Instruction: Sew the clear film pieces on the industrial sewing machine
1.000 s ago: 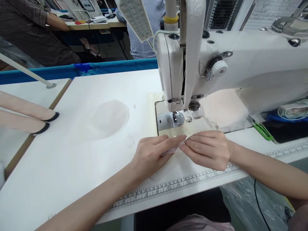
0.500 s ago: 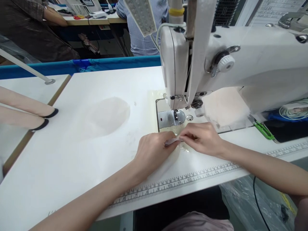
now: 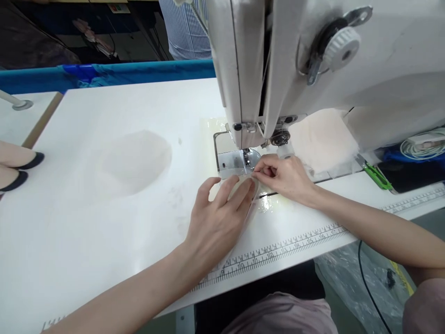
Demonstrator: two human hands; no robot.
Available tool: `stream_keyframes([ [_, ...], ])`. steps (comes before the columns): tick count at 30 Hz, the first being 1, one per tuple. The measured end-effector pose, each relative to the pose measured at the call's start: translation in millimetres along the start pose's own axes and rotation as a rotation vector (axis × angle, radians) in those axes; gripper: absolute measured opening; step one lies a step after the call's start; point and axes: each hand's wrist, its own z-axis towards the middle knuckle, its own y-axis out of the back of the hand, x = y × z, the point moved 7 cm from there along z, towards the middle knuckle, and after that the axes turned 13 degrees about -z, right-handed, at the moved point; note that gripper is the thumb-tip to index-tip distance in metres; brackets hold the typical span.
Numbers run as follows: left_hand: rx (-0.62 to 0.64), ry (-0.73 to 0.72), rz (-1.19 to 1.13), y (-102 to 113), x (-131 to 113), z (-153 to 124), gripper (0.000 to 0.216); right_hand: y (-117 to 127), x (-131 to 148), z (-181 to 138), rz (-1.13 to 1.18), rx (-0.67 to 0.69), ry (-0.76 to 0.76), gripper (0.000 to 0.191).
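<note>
A thin, sheer, pale piece of fabric lies just in front of the presser foot of a white sewing machine. My left hand rests on this fabric, fingers stretched and spread, covering much of it. At its far edge, beside the metal needle plate, my right hand pinches the fabric between thumb and forefinger. The fabric's near part trails under my left wrist and is hard to make out against the white table.
A pale fabric stack lies under the machine arm, with green-handled snips to its right. A printed ruler runs along the table's front edge. Two pale, black-ended rolls lie at left. Behind the blue cloth edge is a person in a striped shirt.
Both hands have moved forward, closer to the presser foot. My left hand has gone from a closed grip to spread fingers on the fabric; my right still pinches. The view has tilted down and nearer.
</note>
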Motion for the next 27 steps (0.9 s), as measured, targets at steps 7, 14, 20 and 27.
stream_keyframes([
  [7,0.032,0.022,0.002,-4,8,3,0.03,11,8,-9,-0.197,-0.181,0.237,0.022],
  [14,-0.007,0.036,0.022,-9,19,4,0.031,11,23,-27,-0.589,-0.267,0.477,0.031],
  [20,-0.012,0.041,-0.01,-9,23,6,0.031,10,26,-24,-0.644,-0.261,0.471,0.031],
  [27,-0.03,0.04,0.003,-9,25,8,0.029,11,26,-23,-0.644,-0.297,0.475,0.03],
])
